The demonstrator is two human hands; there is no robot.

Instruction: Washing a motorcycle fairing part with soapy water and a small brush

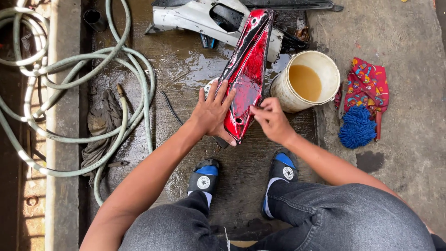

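A long red and black glossy fairing panel [248, 65] stands on its near end on the wet concrete, leaning away from me. My left hand [213, 114] grips its lower left edge, fingers spread over the red surface. On the panel's lower right edge rests my right hand [272, 120], its fingers bunched and pinched together; whether they hold anything small I cannot tell. My two feet in black and blue sandals [204, 176] are planted just below the panel.
A cream bucket [290, 95] of murky brown water stands right of the panel. A red patterned cloth [369, 86] and blue mop mitt [357, 128] lie further right. A white fairing part [195, 18] lies behind. Coiled pale green hose [69, 88] and a dark rag [100, 125] lie on the left.
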